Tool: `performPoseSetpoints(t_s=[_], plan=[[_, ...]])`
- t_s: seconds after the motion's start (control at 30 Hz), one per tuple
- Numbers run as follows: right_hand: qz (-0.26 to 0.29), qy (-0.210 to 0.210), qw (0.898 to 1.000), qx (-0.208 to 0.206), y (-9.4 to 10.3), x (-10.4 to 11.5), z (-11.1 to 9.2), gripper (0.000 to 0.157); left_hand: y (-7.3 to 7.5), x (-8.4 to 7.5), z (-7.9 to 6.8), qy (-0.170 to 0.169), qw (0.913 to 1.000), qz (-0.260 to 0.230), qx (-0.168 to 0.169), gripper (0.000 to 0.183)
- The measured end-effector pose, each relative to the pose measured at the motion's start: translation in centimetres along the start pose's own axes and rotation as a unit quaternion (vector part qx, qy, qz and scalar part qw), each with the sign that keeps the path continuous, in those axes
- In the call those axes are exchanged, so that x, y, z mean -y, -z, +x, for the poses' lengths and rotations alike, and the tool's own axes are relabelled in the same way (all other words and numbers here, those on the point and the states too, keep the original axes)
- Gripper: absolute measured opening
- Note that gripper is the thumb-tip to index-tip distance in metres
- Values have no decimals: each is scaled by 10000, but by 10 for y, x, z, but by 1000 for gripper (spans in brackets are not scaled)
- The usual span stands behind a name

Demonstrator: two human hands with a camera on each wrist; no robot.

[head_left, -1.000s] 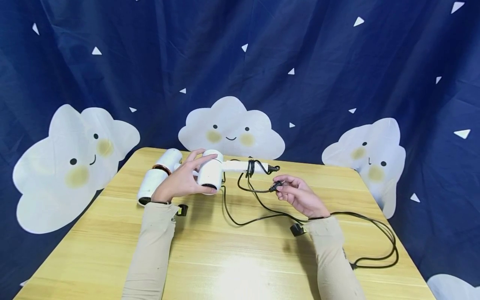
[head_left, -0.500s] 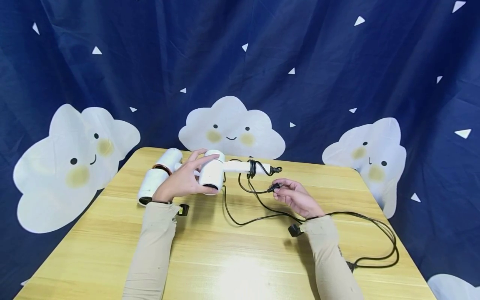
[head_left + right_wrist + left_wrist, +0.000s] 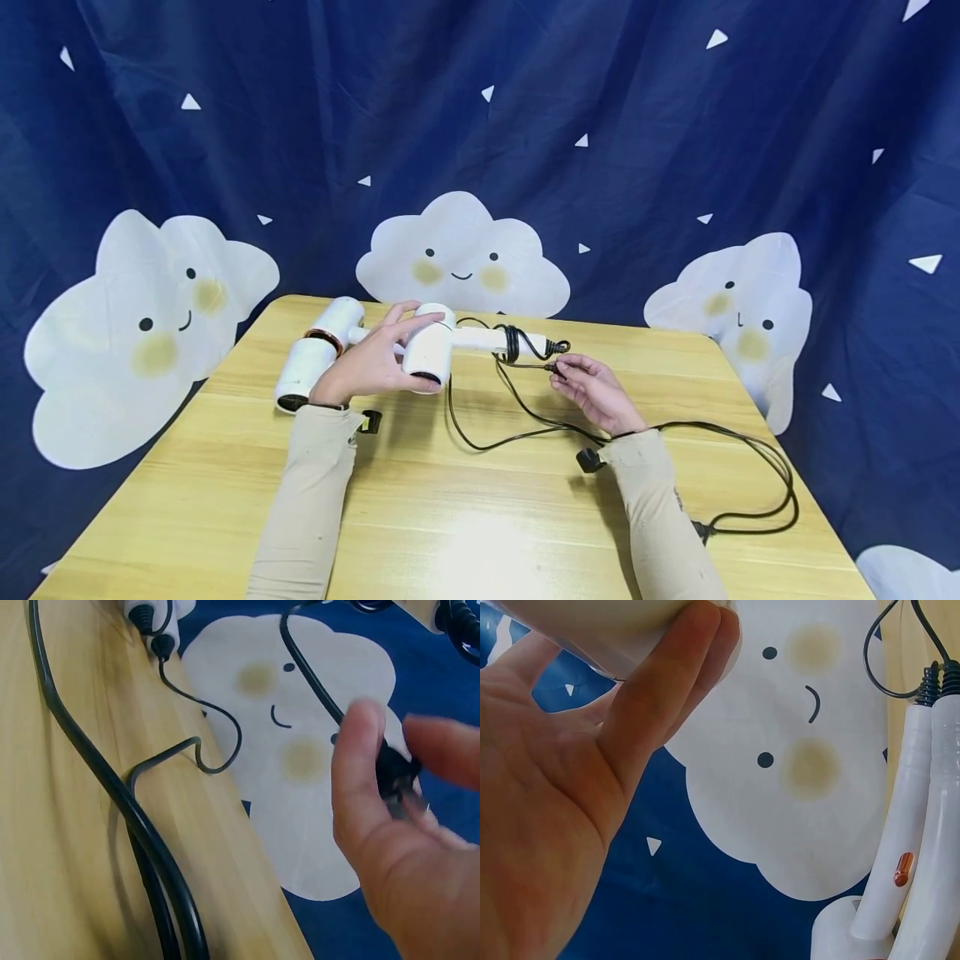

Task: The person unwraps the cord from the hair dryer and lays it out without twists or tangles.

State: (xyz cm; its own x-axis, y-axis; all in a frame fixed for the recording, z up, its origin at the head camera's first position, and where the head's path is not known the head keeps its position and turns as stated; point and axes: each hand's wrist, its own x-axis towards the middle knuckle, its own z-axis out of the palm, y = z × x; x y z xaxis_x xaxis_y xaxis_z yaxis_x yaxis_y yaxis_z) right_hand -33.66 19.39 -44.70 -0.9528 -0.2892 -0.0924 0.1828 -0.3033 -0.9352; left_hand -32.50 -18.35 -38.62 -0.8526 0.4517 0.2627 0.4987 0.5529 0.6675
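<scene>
My left hand (image 3: 367,362) grips a white hair dryer (image 3: 430,346) round its barrel, thumb low and fingers over the top. The dryer is held above the table with its handle pointing right. Several turns of black cord (image 3: 512,343) are wound round the handle near its end. Just right of that end, my right hand (image 3: 600,393) pinches the plug (image 3: 397,776) of this cord between thumb and fingers; its metal prongs show in the right wrist view. A short run of cord leads from the windings to the plug.
Two more white hair dryers lie side by side at the table's left, one barrel (image 3: 303,371) in front of the other (image 3: 337,321). Their black cords (image 3: 783,475) run across the wooden table (image 3: 450,517) and loop at the right. A blue cloud-print curtain (image 3: 637,167) hangs behind.
The held dryer has shifted slightly right. The plug has risen a little in my right hand, and the sagging cord between windings and plug has drawn up into a shorter, straighter run.
</scene>
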Motion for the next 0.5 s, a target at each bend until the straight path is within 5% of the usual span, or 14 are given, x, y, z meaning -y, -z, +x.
performPoseSetpoints(t_s=[0.2,0.5], plan=[[353,110,9976,-587,0,7,0,16,-2,-3,1,-102,9999,7,75,102],[994,562,9904,-782,-2,23,-8,18,-6,-4,2,-46,9999,41,126,101]])
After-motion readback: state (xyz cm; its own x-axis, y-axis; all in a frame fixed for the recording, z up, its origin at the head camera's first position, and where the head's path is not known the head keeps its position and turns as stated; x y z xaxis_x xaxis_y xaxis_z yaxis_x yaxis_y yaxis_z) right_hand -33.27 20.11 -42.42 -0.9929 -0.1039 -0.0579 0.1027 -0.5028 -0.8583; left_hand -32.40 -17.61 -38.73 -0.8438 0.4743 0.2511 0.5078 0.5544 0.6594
